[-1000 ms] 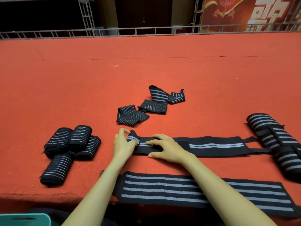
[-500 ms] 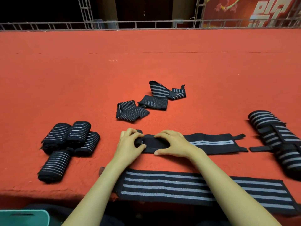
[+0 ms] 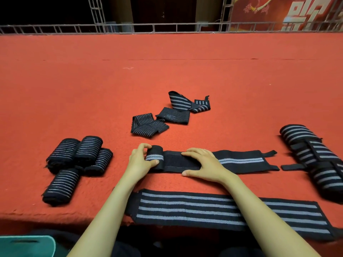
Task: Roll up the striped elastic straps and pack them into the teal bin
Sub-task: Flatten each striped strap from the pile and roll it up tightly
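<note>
While only the head view is available, it shows the work area adequately.

Head view: the left hand [image 3: 142, 162] grips the rolled-up end [image 3: 154, 157] of the narrow strap [image 3: 239, 161], fingers and thumb curled round the small coil. The right hand [image 3: 202, 164] lies flat on the unrolled part just beside the coil, fingers straight and slightly spread, pressing it onto the red tabletop [image 3: 185, 71]. Only a short length is wound; most of this strap lies flat, running off to the right.

Finished work: four small rolls [image 3: 78, 154] sit grouped at the left, touching one another. The larger rolls [image 3: 311, 154] lie stacked at the right edge (their exact count cannot be told).

Outstanding work: a wide strap [image 3: 204, 208] lies flat along the near edge, beneath both forearms, not yet rolled. Three loosely folded straps [image 3: 167, 115] lie in a row further back, well apart from the hands.

The teal bin [image 3: 27, 245] shows only as a corner at the lower left, below the tabletop edge. No strap is visible in the part shown; its interior is hidden.

Assessment: rolling appears roughly half done. Packing, as far as can be seen, has not begun.
</note>
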